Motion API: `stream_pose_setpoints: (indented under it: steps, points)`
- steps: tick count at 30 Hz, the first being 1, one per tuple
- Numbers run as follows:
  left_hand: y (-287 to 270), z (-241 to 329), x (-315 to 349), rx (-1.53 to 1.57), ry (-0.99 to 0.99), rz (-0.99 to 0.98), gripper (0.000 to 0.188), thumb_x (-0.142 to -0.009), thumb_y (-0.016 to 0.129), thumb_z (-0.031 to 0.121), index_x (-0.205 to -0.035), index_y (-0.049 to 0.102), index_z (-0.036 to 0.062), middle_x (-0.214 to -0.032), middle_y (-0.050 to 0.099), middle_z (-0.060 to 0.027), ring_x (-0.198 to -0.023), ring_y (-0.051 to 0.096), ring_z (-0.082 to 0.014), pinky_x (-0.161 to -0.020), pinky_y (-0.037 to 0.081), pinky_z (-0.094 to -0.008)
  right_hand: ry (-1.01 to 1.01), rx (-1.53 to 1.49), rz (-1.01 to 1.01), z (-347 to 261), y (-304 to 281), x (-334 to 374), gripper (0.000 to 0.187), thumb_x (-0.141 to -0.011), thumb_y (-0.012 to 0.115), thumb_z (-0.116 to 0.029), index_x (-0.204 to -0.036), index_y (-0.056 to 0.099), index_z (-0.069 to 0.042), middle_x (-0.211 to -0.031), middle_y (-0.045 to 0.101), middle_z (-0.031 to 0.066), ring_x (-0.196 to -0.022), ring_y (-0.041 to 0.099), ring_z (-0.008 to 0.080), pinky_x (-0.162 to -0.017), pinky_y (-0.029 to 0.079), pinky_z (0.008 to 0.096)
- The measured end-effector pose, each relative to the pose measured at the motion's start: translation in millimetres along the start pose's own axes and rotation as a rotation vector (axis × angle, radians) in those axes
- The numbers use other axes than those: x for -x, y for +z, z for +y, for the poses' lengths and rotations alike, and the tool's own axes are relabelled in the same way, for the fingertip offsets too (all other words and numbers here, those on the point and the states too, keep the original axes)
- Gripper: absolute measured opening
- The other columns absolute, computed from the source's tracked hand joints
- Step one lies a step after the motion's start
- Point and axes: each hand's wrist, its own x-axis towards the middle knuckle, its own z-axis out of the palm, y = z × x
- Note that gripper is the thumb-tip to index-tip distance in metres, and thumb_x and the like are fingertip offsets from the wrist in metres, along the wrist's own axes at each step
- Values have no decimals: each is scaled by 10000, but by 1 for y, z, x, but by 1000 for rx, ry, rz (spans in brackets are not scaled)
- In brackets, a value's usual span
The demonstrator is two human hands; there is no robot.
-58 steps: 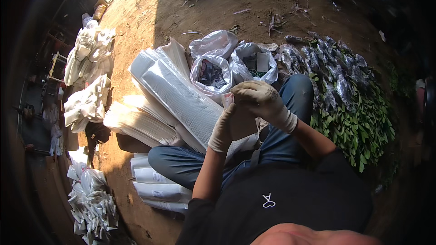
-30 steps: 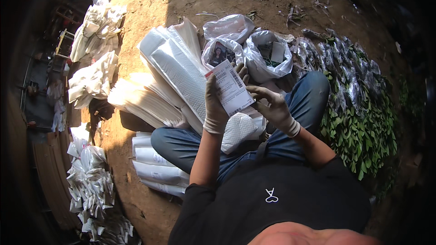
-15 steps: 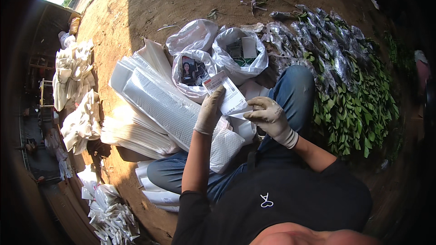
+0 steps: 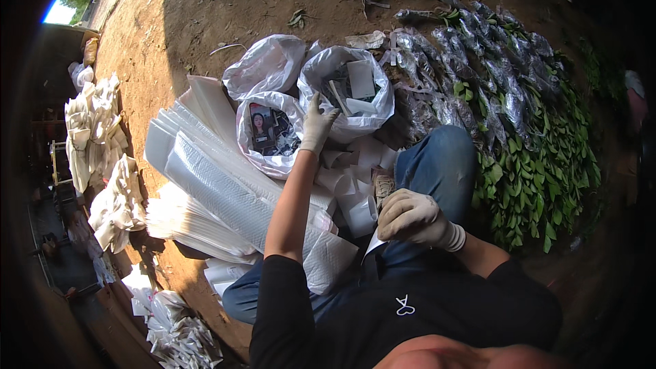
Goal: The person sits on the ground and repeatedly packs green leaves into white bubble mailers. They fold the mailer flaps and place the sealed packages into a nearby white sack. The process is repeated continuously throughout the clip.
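My left hand (image 4: 318, 127), in a pale work glove, reaches to the near rim of a white plastic bag (image 4: 383, 113). Its fingers are apart and nothing shows in them. Inside that bag lie a pale flat card (image 4: 361, 79) and narrow white pieces beside dark green items. My gloved right hand (image 4: 413, 217) is closed above my lap, with a strip of white paper (image 4: 374, 242) sticking out below its fingers. Left of the left hand, a second white bag (image 4: 249, 150) holds a dark glossy item with a portrait picture.
White padded mailers (image 4: 225, 171) fan out at the left beside a pile of thin white sleeves (image 4: 195, 222). Leafy branches (image 4: 540, 184) with clear-wrapped ends (image 4: 471, 61) lie at the right. An empty-looking white bag (image 4: 266, 65) stands behind. Bundled white packets (image 4: 181, 331) lie lower left.
My left hand has left the white printed label and moved forward to the bag. My right hand has drawn back toward my lap and closed. The view has shifted slightly.
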Motion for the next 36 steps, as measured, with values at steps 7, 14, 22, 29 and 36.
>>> stream_pose_setpoints:
  steps: [7, 14, 22, 29, 36]
  points:
    - [-95, 23, 308, -661, -168, 705, 840, -751, 843, 255, -1451, 444, 17, -1476, 375, -248, -1362, 388, -406, -1144, 330, -472, 619, -726, 121, 20, 9, -19, 543, -918, 701, 32, -1430, 528, -21, -1057, 716, 59, -958, 660, 98, -862, 550, 256]
    - [-50, -25, 390, 263, -376, 816, 1000, -780, 888, 240, -1527, 278, -27, -1426, 471, -204, -1257, 496, -288, -1109, 371, -363, 573, -460, 91, 60, 121, -87, 721, -876, 690, 76, -1527, 431, -96, -1163, 670, 54, -1035, 619, 95, -920, 515, 257]
    - [-50, -17, 413, 850, -466, 561, 358, -892, 799, 201, -1135, 682, -34, -1059, 714, -52, -898, 635, -137, -841, 511, -291, 215, 552, -59, 161, 270, -143, 566, -839, 737, -156, -1385, 589, -167, -1407, 566, 150, -1284, 546, 351, -1087, 432, 435]
    - [-58, -23, 421, 977, -488, 476, 317, -896, 783, 170, -1117, 694, -38, -1027, 717, -45, -874, 635, -107, -805, 511, -265, -210, 790, -573, 154, 285, -132, 549, -982, 546, -428, -1407, 561, -82, -1524, 476, 133, -1470, 357, 287, -1229, 219, 452]
    - [-102, 25, 438, 1043, -385, 419, 273, -901, 765, 173, -1052, 690, -42, -939, 701, -16, -822, 624, -81, -743, 525, -262, 116, 502, -282, 89, 234, -102, 561, -950, 674, -297, -1431, 527, -48, -1462, 523, 184, -1309, 545, 314, -1168, 343, 416]
